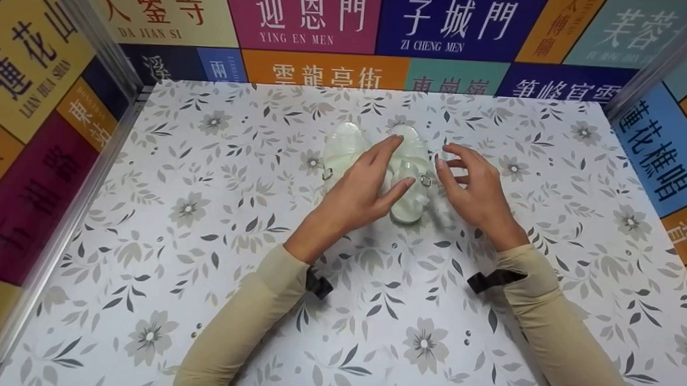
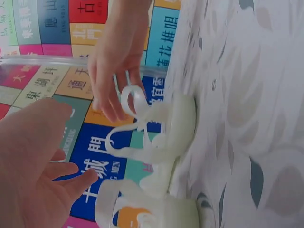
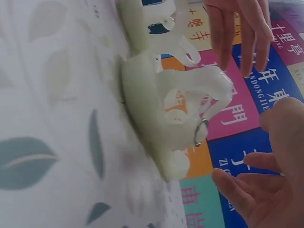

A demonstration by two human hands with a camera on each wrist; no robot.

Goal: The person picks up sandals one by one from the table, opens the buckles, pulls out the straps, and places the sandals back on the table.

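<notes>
A pair of pale green, translucent sandals with straps stands side by side on the table. The left sandal (image 1: 345, 135) is partly covered by my left hand (image 1: 363, 185) in the head view. That hand hovers over the pair with its fingers extended, holding nothing. My right hand (image 1: 474, 185) is just to the right of the right sandal (image 1: 408, 209), its fingers loosely bent and apart from it. In the right wrist view, a small metal buckle (image 3: 200, 133) shows on the strap of the nearer sandal (image 3: 142, 95). The left wrist view also shows a gap between the left fingers and the straps.
A white tablecloth (image 1: 185, 302) printed with grey flowers and leaves covers the table. Coloured panels with Chinese lettering (image 1: 311, 15) stand along the back and both sides, with metal frame posts (image 1: 102, 33) at the corners.
</notes>
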